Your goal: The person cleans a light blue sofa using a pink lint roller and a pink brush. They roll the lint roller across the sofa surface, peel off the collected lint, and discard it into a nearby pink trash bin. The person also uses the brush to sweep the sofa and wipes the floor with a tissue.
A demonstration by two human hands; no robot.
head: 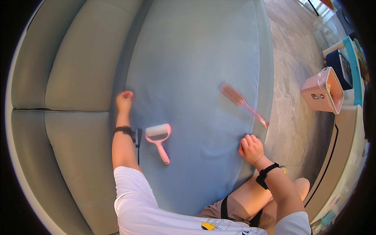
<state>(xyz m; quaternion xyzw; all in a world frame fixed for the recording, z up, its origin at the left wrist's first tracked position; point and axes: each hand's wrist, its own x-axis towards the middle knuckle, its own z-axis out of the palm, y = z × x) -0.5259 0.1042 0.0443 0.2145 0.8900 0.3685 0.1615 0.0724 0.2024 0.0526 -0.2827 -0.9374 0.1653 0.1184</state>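
Observation:
A blue-grey cover lies over the sofa seat before me, with light wrinkles near both hands. My left hand is closed at the cover's left edge, beside the sofa backrest. At the right edge, near the front of the seat, the curled fingers of my right hand grip the cover. A pink lint roller with a pale roll lies on the cover, to the right of my left forearm. Beyond my right hand rests a pink translucent hairbrush, bristles up, its handle reaching over the seat's front edge.
Grey-green backrest cushions run along the left. On the right is a marbled tile floor. A pink ribbed bin lies tilted in view there, near a dark blue box and a cabinet. My bent legs are at the lower right.

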